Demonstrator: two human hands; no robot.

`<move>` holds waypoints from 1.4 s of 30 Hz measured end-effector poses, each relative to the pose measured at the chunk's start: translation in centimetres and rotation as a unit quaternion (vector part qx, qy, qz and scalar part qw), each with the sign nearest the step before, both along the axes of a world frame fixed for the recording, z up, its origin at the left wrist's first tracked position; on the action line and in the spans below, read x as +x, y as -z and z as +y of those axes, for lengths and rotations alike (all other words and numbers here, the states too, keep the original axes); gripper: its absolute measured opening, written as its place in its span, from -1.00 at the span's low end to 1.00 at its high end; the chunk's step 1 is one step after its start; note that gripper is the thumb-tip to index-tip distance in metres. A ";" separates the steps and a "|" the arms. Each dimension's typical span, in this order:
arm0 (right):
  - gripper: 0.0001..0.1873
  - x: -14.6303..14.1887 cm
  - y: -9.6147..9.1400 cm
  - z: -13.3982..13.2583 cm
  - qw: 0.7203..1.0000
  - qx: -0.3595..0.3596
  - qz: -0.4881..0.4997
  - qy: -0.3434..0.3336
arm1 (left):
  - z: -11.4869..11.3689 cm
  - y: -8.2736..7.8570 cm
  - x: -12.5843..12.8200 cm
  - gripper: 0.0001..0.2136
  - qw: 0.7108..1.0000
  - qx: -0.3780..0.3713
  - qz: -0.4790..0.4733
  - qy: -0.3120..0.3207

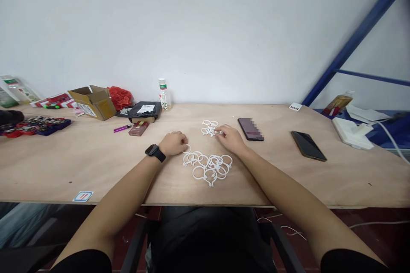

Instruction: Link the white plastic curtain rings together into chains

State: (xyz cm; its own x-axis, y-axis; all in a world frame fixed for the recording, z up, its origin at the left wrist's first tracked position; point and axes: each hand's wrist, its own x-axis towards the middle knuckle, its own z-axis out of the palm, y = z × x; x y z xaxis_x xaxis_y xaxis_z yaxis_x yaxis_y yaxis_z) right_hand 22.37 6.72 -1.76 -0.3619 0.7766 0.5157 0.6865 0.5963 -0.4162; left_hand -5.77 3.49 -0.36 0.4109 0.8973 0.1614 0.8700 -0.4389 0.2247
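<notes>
A loose heap of white plastic curtain rings, each with a small eyelet, lies on the wooden table in front of me. Just behind and left of it, my left hand is closed, its fingertips on a single white ring. A smaller cluster of white rings sits farther back. My right hand reaches that cluster from the right, thumb and fingers pinched on a white ring whose shape is mostly hidden. A black watch is on my left wrist.
Two phones, one dark and one black, lie to the right, near a white power strip. At the back left are a bottle, a black package, a small red box and an open cardboard box.
</notes>
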 end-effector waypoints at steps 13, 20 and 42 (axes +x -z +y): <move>-0.67 -3.3 -1.0 -3.4 0.975 -0.137 0.130 -0.120 | -1.8 -0.3 3.8 -0.85 0.970 0.079 -0.221 0.054; -0.74 -3.3 -0.8 -3.6 0.954 -0.213 0.159 -0.137 | -2.5 -0.3 4.5 -0.82 0.961 0.083 -0.242 0.107; -0.86 -4.4 -2.0 -5.0 0.978 -0.041 0.126 -0.160 | -2.7 0.0 5.0 -0.66 0.978 0.091 -0.185 0.009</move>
State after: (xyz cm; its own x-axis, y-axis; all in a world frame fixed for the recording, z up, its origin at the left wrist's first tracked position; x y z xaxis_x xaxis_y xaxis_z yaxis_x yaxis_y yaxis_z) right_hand 17.95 1.73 0.21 -0.4632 0.6872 0.5596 0.3402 0.7210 -0.6037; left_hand -0.82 0.77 -0.41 0.3097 0.8331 0.4584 0.7352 -0.5155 0.4401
